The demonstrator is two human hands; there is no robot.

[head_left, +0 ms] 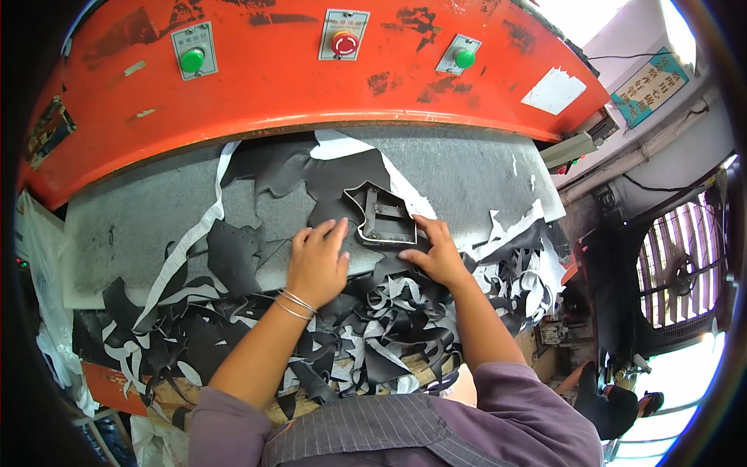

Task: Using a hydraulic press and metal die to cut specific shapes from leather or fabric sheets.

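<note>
A metal cutting die (381, 216) with a curved, pointed outline and inner crossbars stands on dark sheet material (342, 183). My right hand (440, 253) is at its lower right corner, fingers against the right side and thumb by the lower edge. To the left of the die, my left hand (317, 261) lies over the dark material with its fingers stretched out, apart from the die and holding nothing. White backing shows along the sheet's edges, and a long pale strip (187, 241) curves down on the left. The grey cutting board (140, 226) lies under all this.
Beyond the board spans an orange machine beam (272, 78) with two green buttons (192, 60) and a red one (345, 43). Black and white offcuts (381, 335) heap along the near edge. On the right are a fan (683, 272) and part of another person (611, 409).
</note>
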